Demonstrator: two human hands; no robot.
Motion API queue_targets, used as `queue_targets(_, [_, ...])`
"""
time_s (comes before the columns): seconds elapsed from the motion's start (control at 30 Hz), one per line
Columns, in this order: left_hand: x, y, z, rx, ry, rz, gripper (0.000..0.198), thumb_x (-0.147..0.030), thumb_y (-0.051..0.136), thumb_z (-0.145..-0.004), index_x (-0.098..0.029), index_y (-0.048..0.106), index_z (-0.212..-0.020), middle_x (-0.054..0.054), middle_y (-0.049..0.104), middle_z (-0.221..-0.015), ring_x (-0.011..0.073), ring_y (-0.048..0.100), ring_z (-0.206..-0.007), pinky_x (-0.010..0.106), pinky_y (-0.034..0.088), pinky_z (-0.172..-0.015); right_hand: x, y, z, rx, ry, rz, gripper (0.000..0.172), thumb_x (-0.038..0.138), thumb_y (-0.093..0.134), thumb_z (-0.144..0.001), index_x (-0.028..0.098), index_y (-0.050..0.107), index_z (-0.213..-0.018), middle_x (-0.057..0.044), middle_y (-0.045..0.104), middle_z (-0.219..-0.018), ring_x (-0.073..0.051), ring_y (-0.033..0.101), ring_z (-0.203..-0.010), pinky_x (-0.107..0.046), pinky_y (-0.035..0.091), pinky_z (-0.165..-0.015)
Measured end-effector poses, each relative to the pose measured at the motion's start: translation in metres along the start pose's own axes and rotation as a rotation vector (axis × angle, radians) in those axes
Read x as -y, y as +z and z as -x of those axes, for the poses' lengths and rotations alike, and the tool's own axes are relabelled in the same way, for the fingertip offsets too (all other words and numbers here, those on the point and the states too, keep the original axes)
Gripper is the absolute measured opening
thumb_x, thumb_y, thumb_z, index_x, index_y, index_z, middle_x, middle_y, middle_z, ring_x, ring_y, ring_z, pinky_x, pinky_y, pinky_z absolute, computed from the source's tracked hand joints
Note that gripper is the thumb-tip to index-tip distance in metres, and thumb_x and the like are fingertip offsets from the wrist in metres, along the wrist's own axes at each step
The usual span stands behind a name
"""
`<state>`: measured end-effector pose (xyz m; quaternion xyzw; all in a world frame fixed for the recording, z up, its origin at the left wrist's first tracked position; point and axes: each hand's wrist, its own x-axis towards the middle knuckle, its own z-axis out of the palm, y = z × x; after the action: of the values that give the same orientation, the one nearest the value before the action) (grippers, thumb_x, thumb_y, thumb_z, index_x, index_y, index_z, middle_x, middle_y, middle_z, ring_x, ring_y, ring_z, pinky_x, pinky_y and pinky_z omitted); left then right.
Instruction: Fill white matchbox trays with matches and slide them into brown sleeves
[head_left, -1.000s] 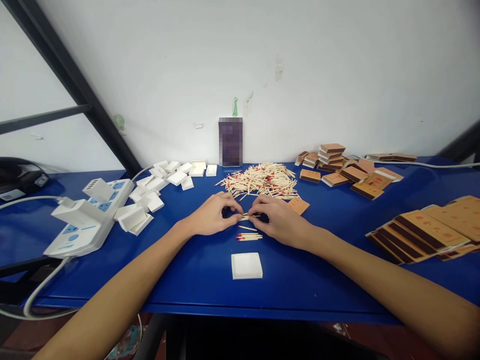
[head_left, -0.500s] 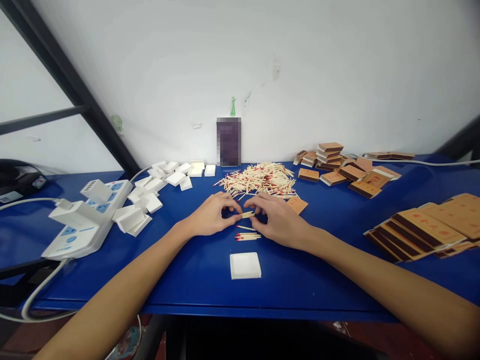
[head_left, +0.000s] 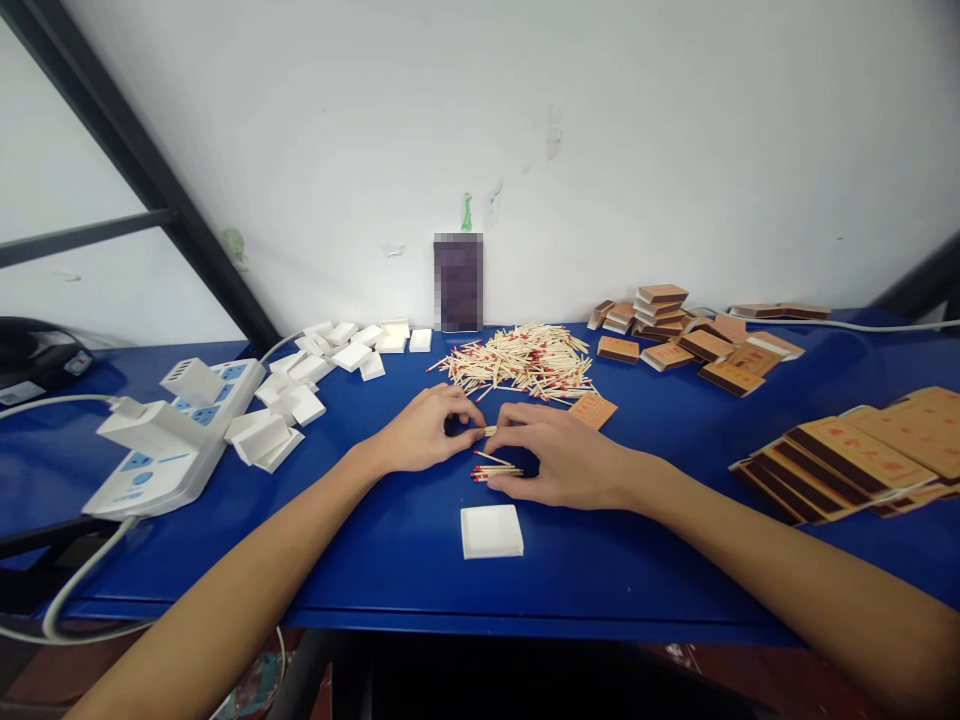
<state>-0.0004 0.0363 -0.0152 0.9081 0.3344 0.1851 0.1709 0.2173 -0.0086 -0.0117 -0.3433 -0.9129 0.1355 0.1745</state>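
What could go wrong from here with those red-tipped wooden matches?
The right hand has thumb and forefinger spread around a small group of red-tipped wooden matches; gathering them might scatter some, since one lies aslant. The pale wooden matchsticks at the left hand's fingertips might slip if its pinch loosens. The large, loose heap of red-tipped matches lies just beyond; a brushing knuckle might spread it.

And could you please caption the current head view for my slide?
Left hand pinches matches, right hand open at a small match group.
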Motion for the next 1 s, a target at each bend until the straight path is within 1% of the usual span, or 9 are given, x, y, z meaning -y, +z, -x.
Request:
queue_targets(0.13, [-0.001,0.0,0.0,-0.003,0.0,0.014,0.014,-0.026,0.059,-0.088,-0.021,0.072,-0.09,0.002,0.06,-0.083,0.0168,0.055,-0.082,0.031,0.044,-0.076,-0.001,0.005,-0.001,-0.01,-0.009,-0.029,0.01,0.028,0.063,-0.087,0.02,0.069,-0.087,-0.003,0.06,-0.088,-0.015,0.055,-0.074,-0.028,0.04,-0.066])
queue_targets(0.33, [-0.004,-0.001,0.0,-0.007,0.013,0.007,0.013,-0.024,0.06,-0.087,-0.02,0.072,-0.09,0.002,0.061,-0.087,0.0166,0.056,-0.084,0.031,0.044,-0.078,-0.002,0.008,-0.002,-0.054,-0.051,-0.023,0.015,0.032,0.061,-0.089,0.02,0.07,-0.084,-0.002,0.062,-0.082,-0.014,0.055,-0.07,-0.029,0.04,-0.068])
queue_targets(0.47, [-0.005,-0.001,0.0,-0.001,0.025,-0.013,0.013,-0.026,0.06,-0.087,-0.02,0.072,-0.089,0.002,0.062,-0.084,0.0167,0.057,-0.082,0.032,0.044,-0.078,-0.01,0.008,-0.003,-0.218,0.027,0.002,0.019,0.027,0.051,-0.093,0.018,0.068,-0.089,-0.004,0.063,-0.081,-0.015,0.057,-0.072,-0.03,0.041,-0.067])
queue_targets(0.57, [-0.005,-0.001,0.001,0.006,0.036,-0.01,0.012,-0.027,0.061,-0.087,-0.021,0.071,-0.089,0.002,0.063,-0.085,0.0164,0.057,-0.082,0.033,0.044,-0.081,-0.022,0.007,-0.006,-0.305,0.092,0.179,0.018,0.021,0.05,-0.092,0.017,0.067,-0.096,-0.008,0.065,-0.09,-0.021,0.059,-0.085,-0.034,0.044,-0.075])
queue_targets(0.67, [-0.006,0.0,0.001,-0.006,0.034,0.004,0.013,-0.03,0.063,-0.086,-0.021,0.071,-0.09,0.001,0.063,-0.083,0.0163,0.057,-0.08,0.033,0.045,-0.081,-0.033,0.005,-0.011,-0.27,0.134,0.389,0.024,0.018,0.048,-0.091,0.014,0.067,-0.105,-0.014,0.064,-0.101,-0.027,0.056,-0.097,-0.04,0.043,-0.083])
queue_targets(0.73, [-0.004,0.0,0.0,-0.06,0.007,-0.011,0.017,-0.031,0.061,-0.087,-0.02,0.07,-0.096,0.002,0.063,-0.083,0.0173,0.057,-0.082,0.034,0.046,-0.081,-0.038,0.005,-0.015,-0.23,0.144,0.483,0.028,0.018,0.046,-0.092,0.013,0.067,-0.109,-0.017,0.064,-0.105,-0.03,0.054,-0.099,-0.044,0.042,-0.084])
queue_targets(0.8, [0.001,0.0,0.0,-0.13,-0.025,-0.077,0.023,-0.031,0.054,-0.092,-0.02,0.068,-0.105,0.003,0.063,-0.088,0.0193,0.055,-0.086,0.036,0.045,-0.083,-0.04,0.006,-0.018,-0.203,0.143,0.541,0.029,0.018,0.043,-0.093,0.013,0.069,-0.106,-0.018,0.064,-0.106,-0.032,0.053,-0.1,-0.047,0.04,-0.084])
queue_targets(0.87, [0.008,-0.001,0.0,-0.171,-0.046,-0.186,0.029,-0.03,0.047,-0.095,-0.02,0.066,-0.115,0.006,0.061,-0.096,0.0214,0.052,-0.091,0.04,0.044,-0.087,-0.041,0.008,-0.02,-0.182,0.137,0.58,0.029,0.017,0.044,-0.093,0.014,0.071,-0.101,-0.018,0.064,-0.106,-0.033,0.051,-0.1,-0.047,0.039,-0.084])
queue_targets(1.0, [0.02,-0.001,0.001,-0.153,-0.099,-0.333,0.034,-0.031,0.046,-0.095,-0.019,0.066,-0.12,0.009,0.056,-0.111,0.0246,0.048,-0.098,0.043,0.042,-0.09,-0.039,0.01,-0.02,-0.173,0.11,0.604,0.025,0.017,0.047,-0.093,0.015,0.072,-0.096,-0.015,0.067,-0.103,-0.032,0.05,-0.101,-0.044,0.035,-0.083])
